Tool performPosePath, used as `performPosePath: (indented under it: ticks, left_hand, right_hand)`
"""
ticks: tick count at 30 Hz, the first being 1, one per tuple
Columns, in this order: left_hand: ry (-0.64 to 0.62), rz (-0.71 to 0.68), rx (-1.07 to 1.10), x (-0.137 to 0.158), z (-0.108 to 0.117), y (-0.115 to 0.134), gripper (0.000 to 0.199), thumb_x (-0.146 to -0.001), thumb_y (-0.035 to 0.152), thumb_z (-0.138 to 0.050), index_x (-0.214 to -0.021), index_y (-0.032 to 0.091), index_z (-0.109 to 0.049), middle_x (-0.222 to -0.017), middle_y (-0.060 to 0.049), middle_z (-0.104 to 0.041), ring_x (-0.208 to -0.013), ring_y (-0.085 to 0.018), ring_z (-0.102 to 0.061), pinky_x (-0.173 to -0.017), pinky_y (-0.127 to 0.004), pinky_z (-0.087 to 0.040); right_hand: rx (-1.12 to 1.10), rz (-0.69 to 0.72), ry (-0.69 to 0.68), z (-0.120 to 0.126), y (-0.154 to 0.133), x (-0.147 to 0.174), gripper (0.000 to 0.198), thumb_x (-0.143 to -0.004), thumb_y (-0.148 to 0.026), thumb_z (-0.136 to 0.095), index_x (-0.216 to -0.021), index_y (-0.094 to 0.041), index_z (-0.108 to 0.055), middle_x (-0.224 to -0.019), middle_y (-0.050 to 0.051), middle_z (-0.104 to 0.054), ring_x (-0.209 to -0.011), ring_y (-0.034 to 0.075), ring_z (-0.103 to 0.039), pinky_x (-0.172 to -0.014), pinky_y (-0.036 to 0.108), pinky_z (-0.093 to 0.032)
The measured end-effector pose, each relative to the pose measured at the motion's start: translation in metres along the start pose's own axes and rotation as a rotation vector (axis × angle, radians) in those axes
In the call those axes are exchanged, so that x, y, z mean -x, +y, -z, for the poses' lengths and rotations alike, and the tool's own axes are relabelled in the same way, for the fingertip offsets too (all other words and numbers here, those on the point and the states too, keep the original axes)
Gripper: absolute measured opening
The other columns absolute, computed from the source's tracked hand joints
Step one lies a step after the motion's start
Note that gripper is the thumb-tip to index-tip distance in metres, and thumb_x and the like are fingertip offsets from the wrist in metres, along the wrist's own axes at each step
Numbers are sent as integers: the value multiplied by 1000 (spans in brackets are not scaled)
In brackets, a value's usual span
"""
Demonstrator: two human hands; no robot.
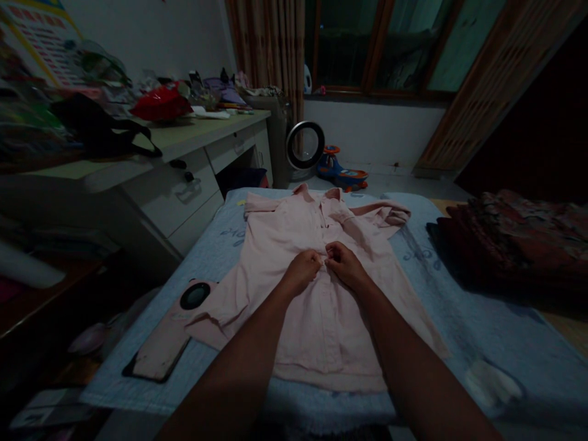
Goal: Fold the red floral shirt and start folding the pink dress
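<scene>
A pink button-up shirt (271,257) lies spread front side up on a blue patterned bed cover (220,239), its collar toward the far end. Both of my hands meet at the shirt's front placket, about midway down. The fingers of my left hand (303,269) are closed on the placket cloth. My right hand (345,263) pinches the placket edge right beside it. Whether a button sits between the fingertips is too small to make out. The shirt's left-lying sleeve partly covers a phone (158,343) with a round black camera ring.
Folded dark patterned cloth (519,239) is stacked at the right. A desk (184,138) with drawers, a red bag (162,103) and clutter stands at the left. Beyond the bed are a washing machine with its round door (290,146) ajar and a blue ride-on toy (337,170).
</scene>
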State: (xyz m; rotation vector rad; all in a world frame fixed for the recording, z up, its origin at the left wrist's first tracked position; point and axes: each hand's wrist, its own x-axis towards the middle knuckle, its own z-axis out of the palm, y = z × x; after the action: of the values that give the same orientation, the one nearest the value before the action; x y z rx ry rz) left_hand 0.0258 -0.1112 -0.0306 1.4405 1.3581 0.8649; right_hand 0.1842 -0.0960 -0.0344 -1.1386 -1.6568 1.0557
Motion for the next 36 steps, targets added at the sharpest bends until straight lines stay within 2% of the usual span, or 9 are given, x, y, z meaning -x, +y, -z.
performPosePath:
  ticks: [4,7,11,16,21,26,31,36]
  left_hand:
    - [60,-154,-347,9,-2,6,14,-89,21,-47,-83,19,-59,-74,0,-63,-69,-14,-59,-65,-26,-44]
    - [124,-232,-574,17,-8,10,11,-91,26,-51,-98,21,-59,-91,-4,-67,-82,-18,-63,-73,-28,-45]
    - [131,-281,-736,26,-15,11,30,-89,30,-59,-117,23,-53,-114,-6,-64,-97,-20,-63,-79,-29,-46]
    - [137,-333,-862,30,-15,11,32,-88,31,-62,-118,21,-55,-119,-9,-60,-109,-24,-57,-87,-33,-47]
    - [101,-420,-915,29,-12,13,37,-86,30,-66,-120,21,-56,-123,-9,-59,-117,-26,-50,-98,-37,-43]
    - [64,-410,-900,26,-12,10,30,-88,29,-64,-115,20,-60,-119,-10,-62,-114,-27,-52,-97,-38,-43]
    - [128,-345,-753,22,-11,10,30,-91,24,-57,-121,21,-57,-121,-8,-63,-114,-23,-55,-99,-35,-43]
    - [219,-282,-713,5,-9,26,16,-93,19,-50,-103,21,-61,-108,-8,-63,-98,-20,-61,-86,-30,-46]
  right_hand:
    - [135,-3,139,-3,2,1,25,-73,-28,-59,-97,-21,-57,-75,-3,-57,-69,14,-54,-68,26,-42]
    - [307,46,215,-4,5,2,18,-77,-28,-58,-94,-20,-60,-83,2,-62,-75,17,-56,-74,29,-44]
    - [550,60,143,-2,8,-3,14,-81,-23,-56,-89,-17,-66,-93,9,-66,-89,20,-58,-84,32,-44]
    - [679,-5,-36,10,6,-30,22,-74,-8,-54,-80,-18,-72,-86,7,-71,-83,18,-60,-79,27,-43]
    - [688,-16,-12,14,6,-60,24,-72,-7,-56,-82,-19,-74,-86,6,-73,-82,19,-62,-77,27,-43]
    - [728,12,51,4,18,-58,18,-76,-13,-59,-85,-20,-73,-93,6,-70,-86,19,-59,-78,27,-42]
    - [754,39,92,1,24,-52,16,-79,-14,-58,-87,-21,-70,-94,5,-67,-88,18,-56,-78,27,-40]
    - [760,65,79,1,23,-50,16,-82,-15,-57,-92,-22,-70,-98,6,-66,-91,19,-56,-78,28,-40]
